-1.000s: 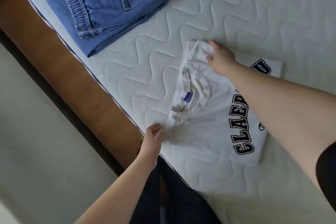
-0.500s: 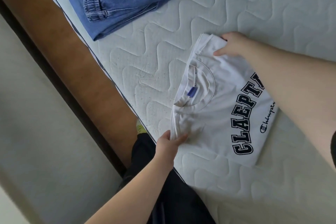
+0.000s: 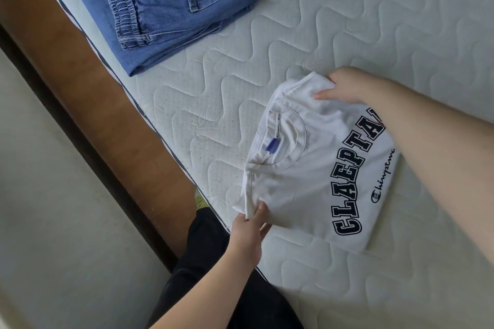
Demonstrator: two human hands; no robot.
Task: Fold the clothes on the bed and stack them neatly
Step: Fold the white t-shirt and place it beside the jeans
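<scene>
Pinching the folded white T-shirt [image 3: 315, 176] on the mattress [image 3: 374, 21], your left hand [image 3: 247, 227] grips the near collar corner, your right hand [image 3: 344, 84] the far one. Lift unevenly and its folds may spill open before reaching the folded jeans [image 3: 171, 5].

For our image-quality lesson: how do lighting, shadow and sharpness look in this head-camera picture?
Head view: soft, even light, no glare; faint shadow under the right forearm beside the white T-shirt; the T-shirt's lettering reads crisply; the folded jeans show clear stitching; the mattress edge slants steeply, so the camera looks tilted.
</scene>
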